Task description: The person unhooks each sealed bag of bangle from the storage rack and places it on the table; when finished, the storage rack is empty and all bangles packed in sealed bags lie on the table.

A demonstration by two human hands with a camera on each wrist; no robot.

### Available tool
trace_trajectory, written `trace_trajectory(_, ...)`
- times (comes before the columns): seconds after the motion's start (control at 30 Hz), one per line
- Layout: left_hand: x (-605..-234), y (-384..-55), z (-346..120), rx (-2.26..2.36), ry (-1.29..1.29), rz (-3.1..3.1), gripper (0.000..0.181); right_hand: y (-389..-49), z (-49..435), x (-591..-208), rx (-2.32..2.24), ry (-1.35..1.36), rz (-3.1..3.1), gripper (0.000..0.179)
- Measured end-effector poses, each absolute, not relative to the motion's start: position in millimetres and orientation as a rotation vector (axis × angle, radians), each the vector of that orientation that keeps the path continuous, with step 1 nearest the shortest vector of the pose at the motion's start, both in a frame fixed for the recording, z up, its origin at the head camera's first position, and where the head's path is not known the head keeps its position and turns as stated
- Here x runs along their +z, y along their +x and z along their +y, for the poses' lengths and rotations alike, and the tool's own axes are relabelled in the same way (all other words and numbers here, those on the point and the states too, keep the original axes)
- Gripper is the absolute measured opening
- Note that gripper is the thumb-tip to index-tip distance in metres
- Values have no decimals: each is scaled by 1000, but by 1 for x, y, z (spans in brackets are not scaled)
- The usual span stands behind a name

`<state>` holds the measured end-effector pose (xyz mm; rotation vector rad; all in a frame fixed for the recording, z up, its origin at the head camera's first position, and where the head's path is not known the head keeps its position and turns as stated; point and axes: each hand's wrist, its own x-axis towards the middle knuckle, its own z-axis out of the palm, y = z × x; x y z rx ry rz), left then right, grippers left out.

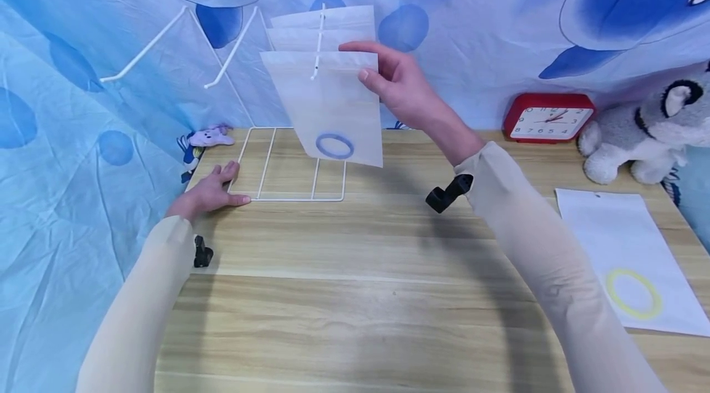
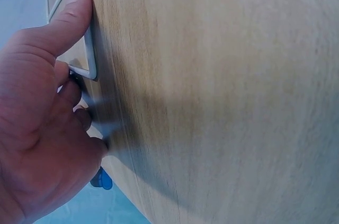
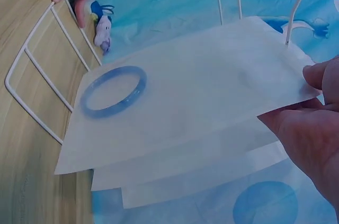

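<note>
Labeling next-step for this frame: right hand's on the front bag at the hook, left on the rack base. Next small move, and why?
Probably ease the front bag further back along the hook, then let go. The right hand pinches its top corner, and the hook's tip already pokes through near the top edge. The bag hangs tilted in front of two others. The left hand presses the rack base, steadying it.
</note>
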<state>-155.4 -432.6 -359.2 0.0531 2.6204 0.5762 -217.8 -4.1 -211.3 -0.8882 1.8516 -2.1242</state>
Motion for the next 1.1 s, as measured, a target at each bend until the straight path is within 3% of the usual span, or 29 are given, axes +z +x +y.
trace_trajectory(0.33, -359, -155, -431, 572, 47, 2621, 110, -209, -5, -210, -2113, -787, 1899, 36)
trace_trajectory(1.1, -359, -155, -433, 564, 36, 2621, 110, -182, 1, -208, -2110, -861, 1826, 37)
